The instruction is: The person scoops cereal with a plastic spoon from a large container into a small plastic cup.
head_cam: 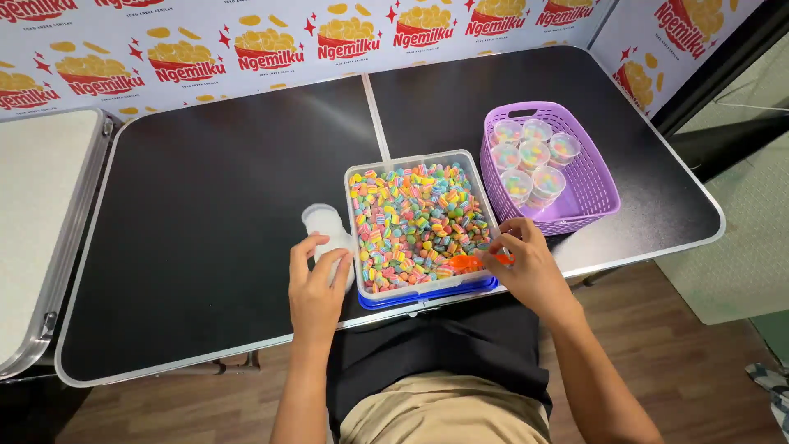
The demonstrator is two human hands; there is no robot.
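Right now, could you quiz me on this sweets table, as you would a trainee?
1. True or false: the purple basket holds filled cups.
2. What does the right hand pinch? A) orange scoop B) fork C) lid
3. Which side of the candy tub is the stack of empty cups under the left hand?

Key: 1 true; 2 A; 3 its left.
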